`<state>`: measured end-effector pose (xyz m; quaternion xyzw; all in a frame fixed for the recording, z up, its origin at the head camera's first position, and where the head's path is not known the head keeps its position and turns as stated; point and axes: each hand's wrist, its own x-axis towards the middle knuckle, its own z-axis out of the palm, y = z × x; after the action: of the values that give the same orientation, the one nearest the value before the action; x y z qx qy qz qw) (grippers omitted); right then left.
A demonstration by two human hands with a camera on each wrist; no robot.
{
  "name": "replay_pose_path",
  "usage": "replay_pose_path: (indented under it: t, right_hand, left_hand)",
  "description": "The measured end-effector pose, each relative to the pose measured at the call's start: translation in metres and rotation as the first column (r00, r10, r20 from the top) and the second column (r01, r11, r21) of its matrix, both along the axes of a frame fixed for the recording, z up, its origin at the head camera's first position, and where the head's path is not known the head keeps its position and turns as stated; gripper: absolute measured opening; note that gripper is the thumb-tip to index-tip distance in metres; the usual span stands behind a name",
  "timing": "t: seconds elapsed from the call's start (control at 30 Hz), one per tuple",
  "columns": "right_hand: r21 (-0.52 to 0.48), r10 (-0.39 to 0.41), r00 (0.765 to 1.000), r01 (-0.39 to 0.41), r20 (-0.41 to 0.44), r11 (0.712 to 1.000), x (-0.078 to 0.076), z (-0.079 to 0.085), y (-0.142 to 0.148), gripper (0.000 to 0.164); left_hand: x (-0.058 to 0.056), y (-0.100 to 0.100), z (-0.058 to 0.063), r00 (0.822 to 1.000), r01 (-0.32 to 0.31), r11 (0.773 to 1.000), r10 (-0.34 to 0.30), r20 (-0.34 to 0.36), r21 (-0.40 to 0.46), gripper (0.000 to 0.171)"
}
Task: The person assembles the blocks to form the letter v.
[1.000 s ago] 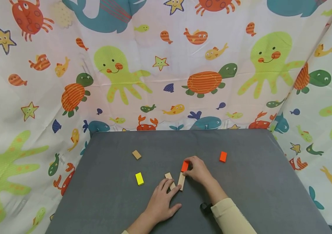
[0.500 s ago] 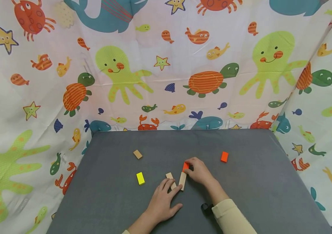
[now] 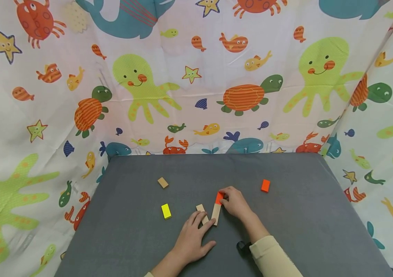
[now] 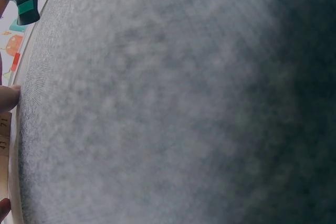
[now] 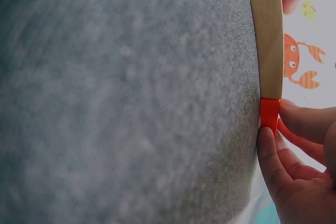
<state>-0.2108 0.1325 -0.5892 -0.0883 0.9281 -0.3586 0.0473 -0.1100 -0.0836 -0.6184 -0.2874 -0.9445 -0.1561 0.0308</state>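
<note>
My right hand (image 3: 236,202) pinches an orange block (image 3: 219,197) between thumb and fingers on the grey table. The block stands end to end with a plain wooden block (image 3: 216,214), in line with it; in the right wrist view the orange block (image 5: 270,111) meets the end of the wooden block (image 5: 269,40). My left hand (image 3: 189,236) lies with its fingers extended, the index fingertip at the near end of that wooden block. Its other fingers rest over a second wooden piece (image 3: 200,208), partly hidden beneath them. Printed digits show on a wooden block (image 4: 4,135) in the left wrist view.
A yellow block (image 3: 166,211) and a short wooden block (image 3: 163,182) lie to the left on the grey table (image 3: 130,246). Another orange block (image 3: 265,186) lies to the right. Behind the table hangs a cloth (image 3: 189,111) printed with sea animals.
</note>
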Motion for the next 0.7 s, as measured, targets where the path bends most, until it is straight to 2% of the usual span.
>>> replay_pose_path:
  t: [0.47, 0.7]
  right_hand:
    - [-0.033, -0.026, 0.999, 0.025, -0.019, 0.999, 0.003, 0.005, 0.005, 0.039]
    - [-0.033, -0.025, 0.999, 0.024, -0.033, 0.999, 0.001, 0.017, 0.012, 0.044]
  left_hand:
    - [0.000, 0.000, 0.000, 1.000, 0.002, 1.000, -0.002, 0.013, -0.008, 0.067]
    - [0.000, -0.001, 0.001, 1.000, -0.002, 1.000, 0.002, 0.025, -0.007, 0.068]
